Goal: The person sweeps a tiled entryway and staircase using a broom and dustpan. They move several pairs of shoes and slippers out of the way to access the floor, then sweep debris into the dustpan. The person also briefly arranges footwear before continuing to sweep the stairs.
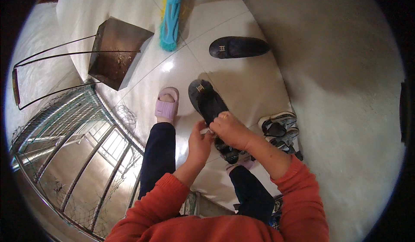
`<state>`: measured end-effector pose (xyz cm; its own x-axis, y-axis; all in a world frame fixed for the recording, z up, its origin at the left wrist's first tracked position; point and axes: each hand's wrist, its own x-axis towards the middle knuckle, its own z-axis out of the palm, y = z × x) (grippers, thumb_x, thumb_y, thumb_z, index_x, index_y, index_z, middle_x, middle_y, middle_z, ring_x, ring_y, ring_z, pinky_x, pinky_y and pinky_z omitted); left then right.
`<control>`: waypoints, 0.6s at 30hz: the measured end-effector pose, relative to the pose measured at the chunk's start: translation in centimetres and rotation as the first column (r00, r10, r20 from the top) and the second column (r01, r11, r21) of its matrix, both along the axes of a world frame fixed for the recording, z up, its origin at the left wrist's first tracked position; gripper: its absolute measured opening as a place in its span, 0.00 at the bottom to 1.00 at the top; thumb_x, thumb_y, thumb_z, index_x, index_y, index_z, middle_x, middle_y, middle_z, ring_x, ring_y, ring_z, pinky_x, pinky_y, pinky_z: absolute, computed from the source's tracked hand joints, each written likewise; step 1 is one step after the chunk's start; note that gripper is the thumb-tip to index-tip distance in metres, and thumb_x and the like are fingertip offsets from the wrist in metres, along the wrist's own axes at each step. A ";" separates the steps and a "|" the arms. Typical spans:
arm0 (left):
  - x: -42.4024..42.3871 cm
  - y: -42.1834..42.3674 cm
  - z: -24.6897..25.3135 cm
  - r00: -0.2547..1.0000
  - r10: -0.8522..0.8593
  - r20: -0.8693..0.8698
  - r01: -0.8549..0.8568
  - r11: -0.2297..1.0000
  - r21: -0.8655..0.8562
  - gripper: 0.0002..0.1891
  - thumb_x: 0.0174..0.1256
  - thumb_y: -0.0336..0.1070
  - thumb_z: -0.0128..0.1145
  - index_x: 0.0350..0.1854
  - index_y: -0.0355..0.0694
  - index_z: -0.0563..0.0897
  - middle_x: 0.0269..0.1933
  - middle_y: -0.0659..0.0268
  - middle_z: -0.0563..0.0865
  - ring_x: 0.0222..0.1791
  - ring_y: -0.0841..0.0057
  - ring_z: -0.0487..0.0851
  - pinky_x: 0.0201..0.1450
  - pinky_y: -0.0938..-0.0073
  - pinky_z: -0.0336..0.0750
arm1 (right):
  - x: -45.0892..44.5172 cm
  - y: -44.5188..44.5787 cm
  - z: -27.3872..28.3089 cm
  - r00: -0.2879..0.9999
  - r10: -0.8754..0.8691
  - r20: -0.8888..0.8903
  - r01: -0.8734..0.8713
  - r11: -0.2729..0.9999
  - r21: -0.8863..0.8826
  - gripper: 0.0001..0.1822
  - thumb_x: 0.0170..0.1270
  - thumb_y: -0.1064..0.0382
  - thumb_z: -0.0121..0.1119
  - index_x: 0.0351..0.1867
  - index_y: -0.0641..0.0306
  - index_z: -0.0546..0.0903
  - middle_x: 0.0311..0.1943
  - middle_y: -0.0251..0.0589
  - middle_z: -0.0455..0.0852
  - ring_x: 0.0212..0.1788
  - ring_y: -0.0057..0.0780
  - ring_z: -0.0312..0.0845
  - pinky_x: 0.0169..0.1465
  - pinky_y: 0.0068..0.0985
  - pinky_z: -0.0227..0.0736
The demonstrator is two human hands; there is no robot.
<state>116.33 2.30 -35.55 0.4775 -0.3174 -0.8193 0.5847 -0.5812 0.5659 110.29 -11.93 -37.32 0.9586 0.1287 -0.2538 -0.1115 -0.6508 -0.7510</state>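
A black slip-on shoe [207, 101] with a gold-toned buckle is in front of me, toe pointing away. My right hand [231, 131] has its fingers curled at the rear part of this shoe and wears a ring. Close beside it, my left hand [198, 146] brings thumb and fingertips together at the shoe's edge. A small pale piece [205, 130] shows between the left fingertips; what it is cannot be made out. The shoe's heel is hidden by my hands. Farther off, a matching black shoe [248, 47] lies on the tiled floor.
A metal dustpan [118, 54] holding debris stands at left, near a blue broom [170, 24]. Metal railing with netting [77, 138] runs along lower left. Pink slippers [167, 104] are on my feet. Black shiny footwear [228, 152] shows below my hands; sneakers [278, 125] sit by the right wall.
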 end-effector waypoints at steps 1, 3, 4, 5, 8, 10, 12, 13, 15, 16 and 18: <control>0.2 -0.4 0.6 0.997 -0.001 0.072 0.004 0.999 -0.042 0.22 0.62 0.25 0.52 0.59 0.34 0.66 0.52 0.52 0.75 0.44 0.70 0.80 0.43 0.72 0.78 | 0.3 -0.6 -0.5 0.997 -0.028 0.074 0.033 0.997 -0.064 0.04 0.51 0.66 0.54 0.30 0.58 0.76 0.28 0.40 0.77 0.40 0.38 0.74 0.53 0.36 0.64; 1.3 -1.7 2.4 0.990 -0.086 0.111 0.088 0.996 -0.009 0.25 0.62 0.25 0.53 0.62 0.36 0.63 0.55 0.52 0.73 0.47 0.70 0.79 0.45 0.72 0.77 | 0.8 -2.3 -2.1 0.991 -0.025 0.132 0.057 0.968 -0.244 0.03 0.50 0.66 0.54 0.27 0.57 0.76 0.27 0.39 0.77 0.39 0.38 0.73 0.53 0.35 0.64; 1.6 -2.1 2.9 0.983 -0.130 0.129 0.131 0.991 0.004 0.27 0.61 0.25 0.54 0.64 0.37 0.61 0.56 0.53 0.72 0.48 0.70 0.78 0.46 0.73 0.76 | 0.8 -3.6 -3.2 0.994 -0.001 0.110 0.041 0.931 -0.362 0.02 0.49 0.66 0.54 0.27 0.56 0.76 0.28 0.39 0.78 0.40 0.37 0.74 0.52 0.35 0.65; 1.6 -1.9 2.7 0.984 -0.136 0.112 0.134 0.991 0.018 0.27 0.61 0.25 0.54 0.63 0.38 0.62 0.56 0.53 0.72 0.48 0.70 0.78 0.45 0.73 0.76 | 0.8 -5.0 -4.0 0.998 -0.048 -0.040 0.028 0.916 -0.399 0.03 0.50 0.67 0.55 0.27 0.58 0.78 0.30 0.39 0.79 0.43 0.36 0.74 0.55 0.36 0.64; 2.1 -1.5 2.4 0.984 -0.154 0.092 0.151 0.988 0.035 0.27 0.61 0.26 0.55 0.63 0.39 0.63 0.55 0.53 0.73 0.46 0.71 0.79 0.44 0.74 0.76 | -1.9 -9.0 -8.9 0.949 -0.098 -0.298 -0.119 0.767 -0.631 0.03 0.53 0.65 0.56 0.30 0.57 0.78 0.32 0.38 0.79 0.43 0.37 0.74 0.55 0.36 0.64; 2.5 -1.6 2.5 0.983 -0.143 0.115 0.141 0.990 0.026 0.26 0.61 0.26 0.55 0.62 0.40 0.64 0.55 0.54 0.73 0.45 0.72 0.78 0.43 0.75 0.76 | -0.4 -9.6 -8.3 0.905 -0.297 -0.303 0.065 0.804 -0.592 0.08 0.54 0.64 0.58 0.37 0.58 0.79 0.37 0.38 0.79 0.44 0.38 0.74 0.57 0.36 0.63; 2.6 -1.5 2.4 0.986 -0.137 0.099 0.135 0.991 0.022 0.25 0.61 0.26 0.54 0.62 0.40 0.64 0.54 0.54 0.74 0.45 0.73 0.78 0.43 0.75 0.76 | 0.5 -10.5 -8.5 0.907 -0.397 -0.139 0.221 0.731 -0.645 0.14 0.54 0.63 0.60 0.43 0.59 0.78 0.43 0.38 0.78 0.46 0.39 0.73 0.57 0.36 0.63; 2.6 -1.4 2.3 0.986 -0.137 0.093 0.135 0.991 0.022 0.25 0.61 0.26 0.54 0.61 0.40 0.65 0.53 0.54 0.74 0.45 0.73 0.78 0.43 0.75 0.76 | 1.1 -11.4 -9.3 0.924 -0.379 0.041 0.299 0.654 -0.695 0.17 0.54 0.62 0.61 0.46 0.59 0.78 0.45 0.39 0.77 0.46 0.39 0.73 0.57 0.37 0.63; 2.7 -1.8 2.6 0.991 -0.109 0.073 0.109 0.994 0.003 0.24 0.61 0.26 0.54 0.61 0.40 0.65 0.52 0.55 0.74 0.44 0.74 0.78 0.43 0.75 0.76 | 2.1 -13.3 -11.2 0.917 -0.316 0.245 0.382 0.512 -0.769 0.18 0.55 0.63 0.59 0.49 0.59 0.77 0.47 0.40 0.77 0.49 0.39 0.72 0.58 0.37 0.63; 2.9 -1.9 2.7 0.993 -0.099 0.065 0.100 0.995 -0.008 0.24 0.61 0.26 0.54 0.60 0.40 0.66 0.52 0.55 0.75 0.43 0.74 0.78 0.43 0.75 0.75 | 2.5 -14.4 -12.3 0.918 -0.291 0.270 0.380 0.445 -0.811 0.16 0.58 0.65 0.56 0.49 0.59 0.77 0.46 0.41 0.78 0.52 0.39 0.71 0.59 0.37 0.63; 3.2 -1.8 2.7 0.991 -0.122 0.057 0.122 0.993 -0.001 0.23 0.61 0.26 0.54 0.60 0.40 0.66 0.52 0.56 0.75 0.43 0.75 0.78 0.43 0.76 0.75 | 3.3 -14.9 -13.1 0.939 -0.322 0.121 0.265 0.450 -0.853 0.15 0.60 0.67 0.51 0.49 0.60 0.78 0.45 0.43 0.79 0.54 0.39 0.71 0.58 0.37 0.63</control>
<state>119.54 0.52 -32.87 0.4806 -0.3794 -0.7906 0.4767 -0.6437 0.5987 113.58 -26.81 -50.46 0.8784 -0.4620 -0.1223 -0.4420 -0.8826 0.1601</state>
